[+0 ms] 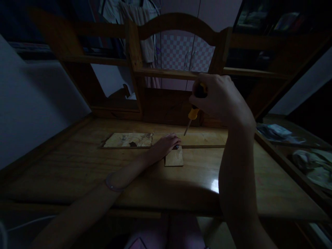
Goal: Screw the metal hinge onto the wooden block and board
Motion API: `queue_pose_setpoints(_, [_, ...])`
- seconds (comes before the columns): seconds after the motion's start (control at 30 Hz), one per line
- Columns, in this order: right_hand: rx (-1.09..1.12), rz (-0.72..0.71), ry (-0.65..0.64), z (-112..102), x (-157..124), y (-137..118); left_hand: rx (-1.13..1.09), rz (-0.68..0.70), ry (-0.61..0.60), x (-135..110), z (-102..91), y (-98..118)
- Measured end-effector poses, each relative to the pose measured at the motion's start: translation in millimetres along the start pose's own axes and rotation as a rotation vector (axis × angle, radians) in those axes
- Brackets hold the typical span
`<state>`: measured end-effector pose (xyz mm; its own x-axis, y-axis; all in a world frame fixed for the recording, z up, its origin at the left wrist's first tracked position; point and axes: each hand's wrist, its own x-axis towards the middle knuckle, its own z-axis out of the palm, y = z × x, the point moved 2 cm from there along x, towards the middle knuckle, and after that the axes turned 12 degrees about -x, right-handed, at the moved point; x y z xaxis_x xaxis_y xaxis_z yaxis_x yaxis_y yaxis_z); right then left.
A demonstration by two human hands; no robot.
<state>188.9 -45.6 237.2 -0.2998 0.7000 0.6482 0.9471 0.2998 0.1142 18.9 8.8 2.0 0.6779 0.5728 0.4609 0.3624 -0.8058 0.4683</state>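
Observation:
My right hand (pixel 215 95) is closed around the handle of a screwdriver (pixel 193 113) with a yellow and black grip. Its thin shaft slants down to the left, and the tip hangs in the air above a long, flat wooden board (pixel 202 139). Low on the table, my left hand (pixel 167 142) has its fingers pressed together over a small dark piece with a shiny ring (pixel 177 147). That piece sits where a small wooden block (pixel 174 157) meets the long board's front edge. The fingers partly cover it, so its kind cannot be made out.
Both pieces lie on a glossy wooden table (pixel 103 173). A wooden shelf frame (pixel 133 62) rises along the back. To the right, beyond a raised edge, are plastic bags (pixel 277 131) and crumpled cloth (pixel 311 166). A white wall (pixel 38 97) stands at left. The room is dim.

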Motion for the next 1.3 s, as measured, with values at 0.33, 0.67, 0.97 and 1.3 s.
queue_pose_setpoints(0.33, [-0.025,0.064,0.042,-3,-1,12,-0.026,-0.047,0.224,7,-15.5,14])
queue_pose_setpoints(0.67, [-0.048,0.093,0.095,-4,-4,22,-0.147,-0.116,0.502,1,-21.5,-5])
queue_pose_setpoints(0.97, [-0.026,0.127,0.057,-6,-6,25,-0.18,-0.378,0.631,-22,-127.2,-68])
queue_pose_setpoints(1.3, [-0.031,0.115,0.058,-2,-6,27,0.133,-0.876,0.293,-196,-274.2,-122])
